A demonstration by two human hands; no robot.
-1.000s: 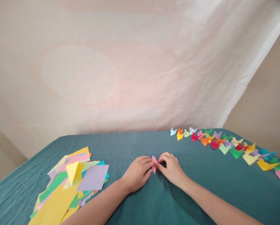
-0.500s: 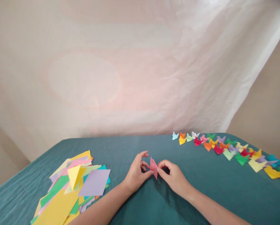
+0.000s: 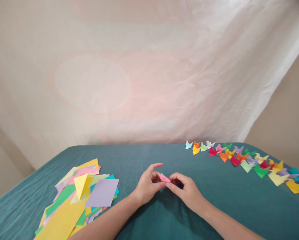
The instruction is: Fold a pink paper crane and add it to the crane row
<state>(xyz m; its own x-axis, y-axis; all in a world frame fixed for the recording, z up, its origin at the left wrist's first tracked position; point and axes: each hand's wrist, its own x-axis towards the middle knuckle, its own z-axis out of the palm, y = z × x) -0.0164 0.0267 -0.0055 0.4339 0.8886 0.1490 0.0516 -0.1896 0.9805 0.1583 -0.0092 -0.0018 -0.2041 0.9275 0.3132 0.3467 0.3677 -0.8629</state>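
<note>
A small folded pink paper (image 3: 165, 178) is held between my two hands above the middle of the table. My left hand (image 3: 149, 185) pinches its left side between thumb and a bent finger, while the index finger stretches out over it. On the other side, my right hand (image 3: 183, 188) grips the paper with thumb and curled fingertips. The fingers cover part of the paper, so its full shape is hidden.
A loose pile of coloured paper sheets (image 3: 64, 216) lies to the left, a lilac square (image 3: 102, 193) on top. Folded paper birds, among them a green one (image 3: 261, 171), stand in rows along the right. A pale cloth (image 3: 149, 83) hangs behind the dark green table (image 3: 129, 156).
The pink paper has turned from standing upright with points up and down to a flatter, slanted position. My right hand's fingers have shifted on it; the view has moved slightly.
</note>
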